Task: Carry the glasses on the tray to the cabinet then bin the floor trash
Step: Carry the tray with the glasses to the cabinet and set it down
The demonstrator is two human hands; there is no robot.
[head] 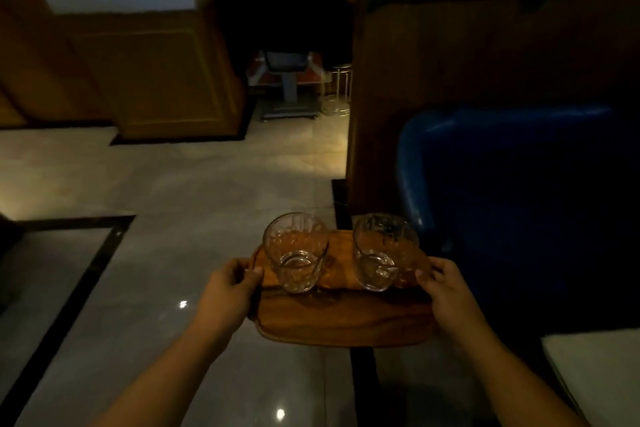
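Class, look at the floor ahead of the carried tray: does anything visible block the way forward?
Nothing visible does. Left hand and right hand grip the wooden tray with two glasses upright; the tiled floor ahead is bare. A blue seat stands close on the right. The cabinet cannot be identified.

We see our two forearms reaching in from the bottom edge, both bare along all their visible length: no sleeve, cuff or glove shows anywhere on them. Our left hand (231, 282) has no ring, watch or band that we can make out, and its wrist is uncovered. Our right hand (446, 288) is likewise bare, with a plain wrist. The fingers (251, 276) look short and rounded at the tips; the dim light hides the nails and any finer marks. Nothing else of our body enters the view.
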